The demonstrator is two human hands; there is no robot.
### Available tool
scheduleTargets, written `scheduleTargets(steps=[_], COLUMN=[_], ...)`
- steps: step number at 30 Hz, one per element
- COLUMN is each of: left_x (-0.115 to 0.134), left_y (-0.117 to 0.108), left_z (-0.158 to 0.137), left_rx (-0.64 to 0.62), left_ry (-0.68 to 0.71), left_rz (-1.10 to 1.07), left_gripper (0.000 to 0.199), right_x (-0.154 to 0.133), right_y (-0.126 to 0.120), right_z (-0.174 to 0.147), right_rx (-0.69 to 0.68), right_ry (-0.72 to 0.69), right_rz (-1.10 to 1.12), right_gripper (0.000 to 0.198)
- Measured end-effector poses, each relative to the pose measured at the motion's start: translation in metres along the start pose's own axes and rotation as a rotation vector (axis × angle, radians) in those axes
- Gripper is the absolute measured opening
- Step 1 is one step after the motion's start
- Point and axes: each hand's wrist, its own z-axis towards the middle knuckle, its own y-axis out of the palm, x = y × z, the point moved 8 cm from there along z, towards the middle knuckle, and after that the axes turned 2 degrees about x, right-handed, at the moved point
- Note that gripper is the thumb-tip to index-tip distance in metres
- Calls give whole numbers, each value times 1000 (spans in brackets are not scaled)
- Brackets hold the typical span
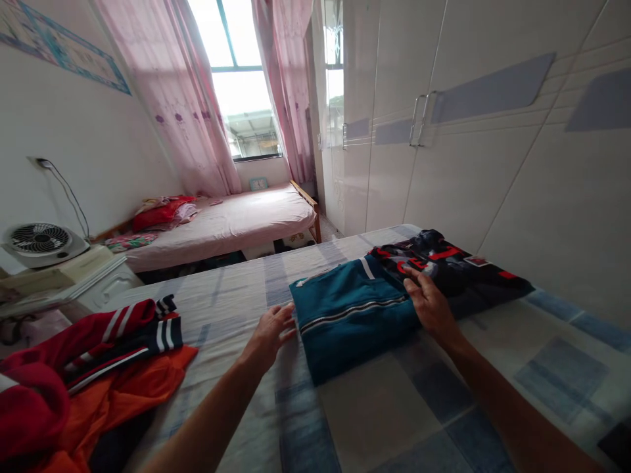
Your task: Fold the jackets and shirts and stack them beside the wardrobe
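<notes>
A folded teal jacket [355, 335] with a zipper across it and a white stripe lies on the bed. At its left edge is my left hand [271, 334], fingers apart, touching or nearly touching the cloth. My right hand [430, 305] rests over the jacket's right end, fingers extended, close to a dark patterned garment [458, 263] with red lettering. That dark garment lies flat, partly against the teal jacket. Neither hand is closed around the cloth.
A checked blue and white sheet [374, 420] covers the bed. Red, navy and orange clothes [142, 387] are heaped at left. A fan [42, 240] stands on a cabinet. Behind are a second bed [246, 217], pink curtains [167, 92] and white wardrobes [458, 164].
</notes>
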Motion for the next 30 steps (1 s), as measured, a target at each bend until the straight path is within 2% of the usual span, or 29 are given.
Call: scheduleTargets(steps=[3, 9, 12, 15, 17, 20, 21, 23, 25, 26, 28, 30], left_x=[-19, -24, -11, 24, 58, 115, 136, 176, 201, 207, 203, 179], left_y=[18, 57, 64, 66, 67, 70, 72, 79, 90, 94, 102, 109], left_z=[-4, 3, 8, 8, 2, -19, -31, -62, -99, -114, -136, -144], left_rx=[-141, -207, -197, -198, -214, -253, -268, -248, -135, -59, 54, 94], left_ry=[-125, -184, -171, -97, -4, 184, 306, 635, 966, 1078, 1215, 1280], left_rz=[-56, -130, -125, -83, -46, 59, 173, 529, 942, 1106, 1356, 1523], left_gripper=[26, 28, 22, 18, 20, 29, 32, 40, 54, 61, 67, 63], right_x=[-15, -29, -41, -49, -53, -64, -71, -92, -116, -126, -137, -130], right_y=[5, -1, 4, 22, 35, 52, 59, 76, 92, 100, 111, 120], right_z=[-4, -16, -22, -24, -23, -18, -16, -12, -8, -5, -2, -2], right_rx=[-38, -102, -233, -435, -524, -567, -581, -626, -657, -658, -629, -611], right_ry=[-98, -99, -40, 107, 223, 377, 404, 401, 338, 297, 201, 138], right_rz=[-52, -96, -26, 100, 195, 431, 539, 758, 929, 989, 1039, 967], right_gripper=[48, 43, 40, 41, 43, 44, 43, 37, 25, 22, 23, 33])
